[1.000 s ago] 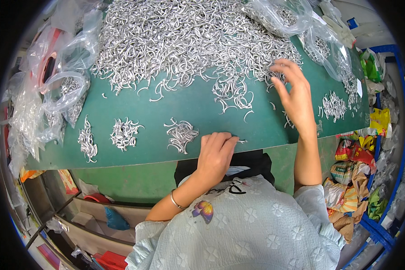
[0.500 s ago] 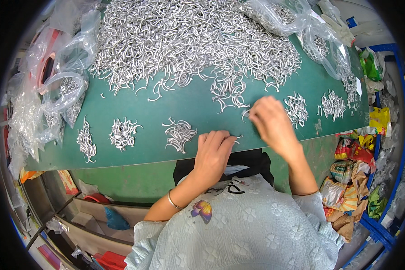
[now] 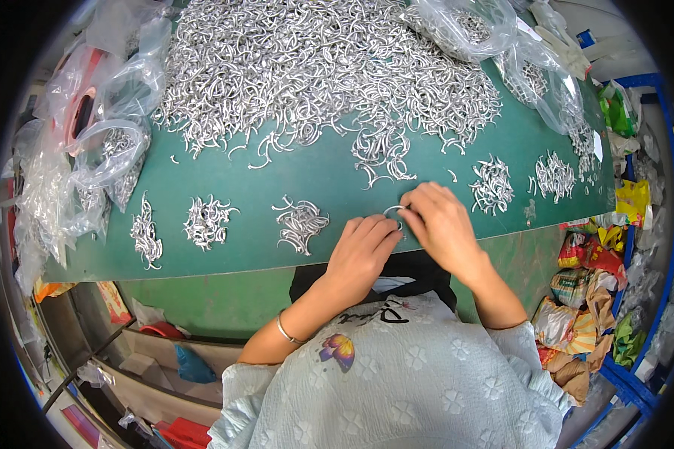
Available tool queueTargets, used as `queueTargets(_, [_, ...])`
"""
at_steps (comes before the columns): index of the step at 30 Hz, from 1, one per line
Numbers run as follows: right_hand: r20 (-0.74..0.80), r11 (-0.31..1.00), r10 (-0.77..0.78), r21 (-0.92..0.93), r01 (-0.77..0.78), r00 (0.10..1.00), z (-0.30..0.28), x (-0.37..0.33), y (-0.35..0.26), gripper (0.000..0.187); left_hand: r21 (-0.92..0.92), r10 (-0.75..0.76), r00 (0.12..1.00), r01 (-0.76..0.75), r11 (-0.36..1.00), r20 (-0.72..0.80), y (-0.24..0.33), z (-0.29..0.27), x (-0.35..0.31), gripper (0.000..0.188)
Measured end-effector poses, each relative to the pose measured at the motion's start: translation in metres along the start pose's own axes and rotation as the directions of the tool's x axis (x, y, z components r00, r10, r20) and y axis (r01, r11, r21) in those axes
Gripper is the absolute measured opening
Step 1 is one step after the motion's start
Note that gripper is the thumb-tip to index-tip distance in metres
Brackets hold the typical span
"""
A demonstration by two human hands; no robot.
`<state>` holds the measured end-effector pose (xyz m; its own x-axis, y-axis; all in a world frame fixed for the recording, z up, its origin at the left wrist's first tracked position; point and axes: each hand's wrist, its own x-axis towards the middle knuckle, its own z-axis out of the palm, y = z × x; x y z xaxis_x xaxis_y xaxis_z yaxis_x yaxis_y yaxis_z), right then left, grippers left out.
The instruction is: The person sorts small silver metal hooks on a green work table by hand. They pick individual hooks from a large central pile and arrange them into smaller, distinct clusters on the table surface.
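At the near edge of the green table (image 3: 262,258), my left hand (image 3: 362,253) and my right hand (image 3: 440,227) almost meet, fingers pinched. A small curved silver metal piece (image 3: 392,209) arches between their fingertips, gripped at its right end by my right hand. Part of another small silver piece shows below my left fingertips; the rest is hidden by the fingers. Left of my hands lies a small pile of curved pieces (image 3: 301,223), with another small pile (image 3: 492,185) to the right. Beyond, a broad heap of such pieces (image 3: 299,67) covers the far side.
More small piles sit along the near edge, one at far left (image 3: 146,236) and one at right (image 3: 554,176). Clear plastic bags (image 3: 116,142) crowd the left end. Another bag of pieces (image 3: 528,71) lies back right. Blue shelving (image 3: 651,322) with colourful packages stands at right.
My right hand has come left and nearer, bringing a curved metal piece to my left hand. My left hand has shifted slightly rightward. A loose piece now shows where my right hand was.
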<state>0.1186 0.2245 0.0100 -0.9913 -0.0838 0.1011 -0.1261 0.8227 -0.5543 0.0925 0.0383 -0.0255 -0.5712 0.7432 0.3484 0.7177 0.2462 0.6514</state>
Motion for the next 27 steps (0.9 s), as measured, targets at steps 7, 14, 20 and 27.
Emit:
queueTargets(7, [-0.140,0.999,-0.038,-0.012,0.037,0.989,-0.009,0.023,0.016,0.017,0.051,-0.005,0.999,0.008,0.999,-0.053,0.009,-0.010,0.016,0.032])
queueTargets(14, [0.021,0.995,-0.028,-0.096,0.030,0.999,-0.014,0.006,0.015,0.012,-0.082,-0.043,0.999,0.041,0.996,-0.028,0.002,0.001,0.003,0.030])
queueTargets(20, [0.087,0.971,-0.148,0.202,0.128,0.985,-0.009,0.017,0.012,0.013,-0.005,0.001,0.997,-0.001,1.000,-0.074,0.001,-0.002,0.004,0.032])
queueTargets(27, [-0.086,0.980,-0.167,-0.124,0.156,0.982,0.010,0.040,0.006,0.015,0.061,-0.026,0.999,0.027,0.998,-0.024,0.003,-0.003,0.006,0.032])
